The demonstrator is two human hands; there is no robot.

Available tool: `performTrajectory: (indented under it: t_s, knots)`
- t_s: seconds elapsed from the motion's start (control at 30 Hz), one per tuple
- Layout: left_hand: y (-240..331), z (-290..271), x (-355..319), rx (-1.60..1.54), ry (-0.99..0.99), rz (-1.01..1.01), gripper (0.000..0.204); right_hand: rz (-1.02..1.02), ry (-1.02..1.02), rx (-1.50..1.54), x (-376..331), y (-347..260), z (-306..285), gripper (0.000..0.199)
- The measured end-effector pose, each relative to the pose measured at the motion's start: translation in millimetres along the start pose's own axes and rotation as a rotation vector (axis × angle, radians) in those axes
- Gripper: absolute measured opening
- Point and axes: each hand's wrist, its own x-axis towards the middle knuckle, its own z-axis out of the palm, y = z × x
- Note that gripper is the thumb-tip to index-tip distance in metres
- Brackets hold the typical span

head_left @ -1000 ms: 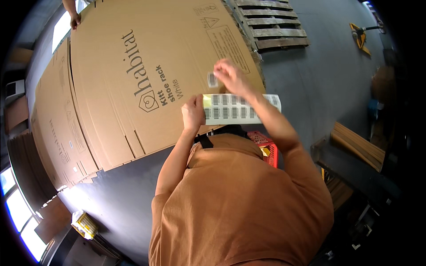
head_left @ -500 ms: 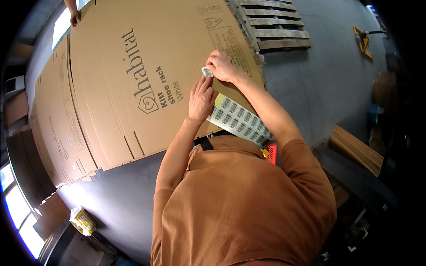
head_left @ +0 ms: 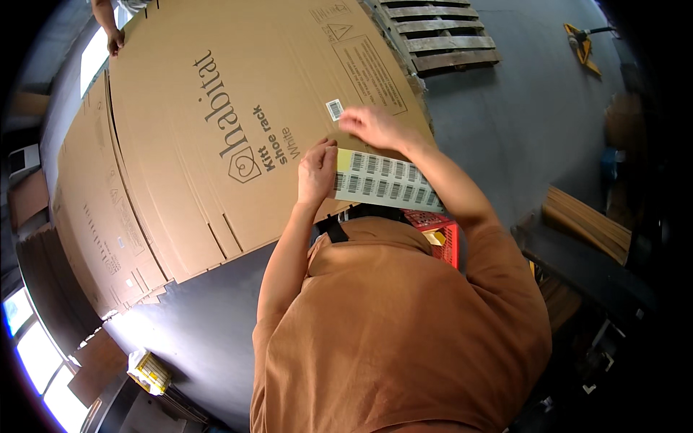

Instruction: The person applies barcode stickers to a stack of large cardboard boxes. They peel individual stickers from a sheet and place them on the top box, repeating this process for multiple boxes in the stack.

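Note:
A white barcode label (head_left: 334, 109) lies flat on the printed face of a large flat cardboard carton (head_left: 166, 144). Just to its right is my right hand (head_left: 374, 127), its fingers smeared by motion and no longer on the label. My left hand (head_left: 316, 170), closer to me, is closed on the left end of a sheet of barcode labels (head_left: 390, 180). A bare yellowish strip of backing shows at that end, and the rest carries rows of labels. The sheet's right end passes by my right forearm.
Another person's hand (head_left: 115, 42) rests at the carton's far left edge. Beyond the far right edge lies a wooden pallet (head_left: 451, 40), with a yellow pallet jack (head_left: 583, 49) farther right. A red plastic crate (head_left: 449, 245) sits by my waist; stacked cardboard (head_left: 586, 224) stands right.
My right hand has let go of the label and moved a little right. My left hand has drawn back from the label toward me, and the label sheet has turned flatter.

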Motion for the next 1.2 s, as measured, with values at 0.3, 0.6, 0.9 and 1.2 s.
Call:
performTrajectory:
  t_s: [0.3,0.6,0.9,1.2]
  knots:
    - [-5,-18,-23,-0.072,-0.048,-0.097,0.029,-0.367,0.387,-0.371,-74,-12,62,0.014]
    - [-5,-30,-39,-0.024,-0.076,-0.086,0.030,-0.324,0.501,-0.315,-90,-28,83,0.011]
    - [-30,-42,-58,0.353,0.072,0.277,0.014,0.018,0.520,0.053,-103,-58,65,0.009]
    - [-37,-69,-107,0.499,0.030,0.360,0.008,0.344,0.383,0.567,-52,-23,141,0.024]
